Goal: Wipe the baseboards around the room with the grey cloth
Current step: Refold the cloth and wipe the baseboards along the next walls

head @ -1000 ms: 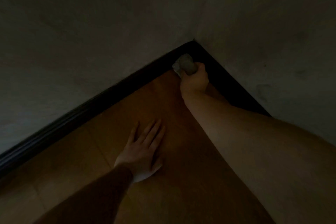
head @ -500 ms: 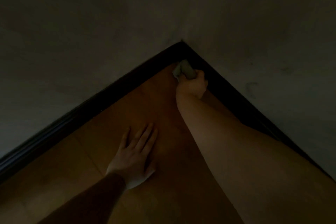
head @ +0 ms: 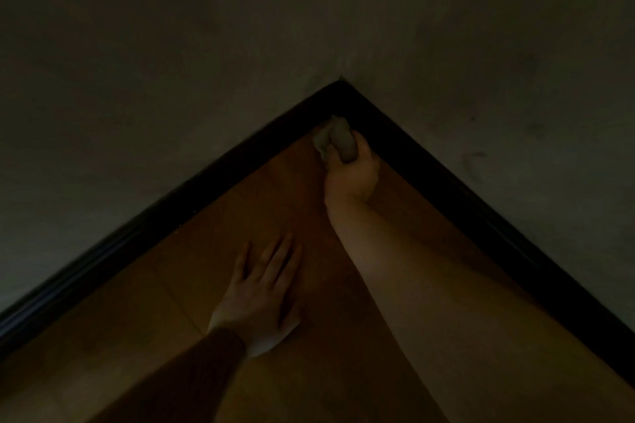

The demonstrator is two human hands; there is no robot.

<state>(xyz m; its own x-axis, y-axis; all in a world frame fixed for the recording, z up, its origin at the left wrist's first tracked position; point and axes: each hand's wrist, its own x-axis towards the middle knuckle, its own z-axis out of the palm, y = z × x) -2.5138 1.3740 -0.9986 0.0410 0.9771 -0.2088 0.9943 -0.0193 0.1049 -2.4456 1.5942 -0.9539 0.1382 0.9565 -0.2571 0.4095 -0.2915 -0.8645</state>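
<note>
The room is dim. A dark baseboard (head: 192,192) runs along both walls and meets in a corner at the upper middle. My right hand (head: 350,175) grips a bunched grey cloth (head: 335,137) and holds it low in that corner, against the foot of the baseboard. My left hand (head: 261,295) lies flat on the wooden floor (head: 213,285) with fingers spread, well short of the corner. The right forearm stretches across the floor from the lower right.
Plain grey walls (head: 171,79) rise above the baseboard on both sides. The right wall (head: 515,96) carries a few faint scuff marks. The brown plank floor fills the lower half of the view.
The view has shifted so more of the right-hand baseboard shows. My right hand has kept the cloth in the corner, sliding slightly down it. My left hand stays flat on the floor.
</note>
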